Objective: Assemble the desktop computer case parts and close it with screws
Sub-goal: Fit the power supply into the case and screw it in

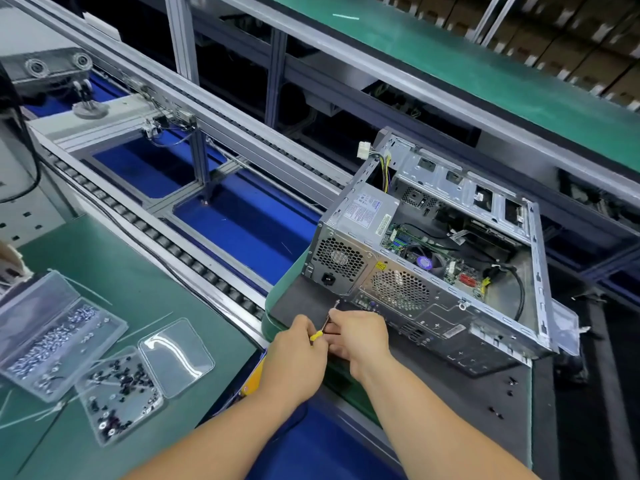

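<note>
An open grey desktop computer case (429, 306) lies on its side on a dark mat (304, 306), its rear panel facing me and its inside showing the power supply (367, 213) and the motherboard. My left hand (298, 355) grips the yellow handle of a small screwdriver (320, 332). My right hand (360, 332) pinches the thin shaft close beside it. The tip points up at the lower left corner of the rear panel, where a small screw (336, 302) seems to sit.
On the green bench to the left lie a clear box of silver screws (52, 337), a clear box of black screws (119, 393) and its loose lid (176, 356). A roller conveyor (166, 237) runs diagonally behind. Loose black screws (510, 386) dot the mat at right.
</note>
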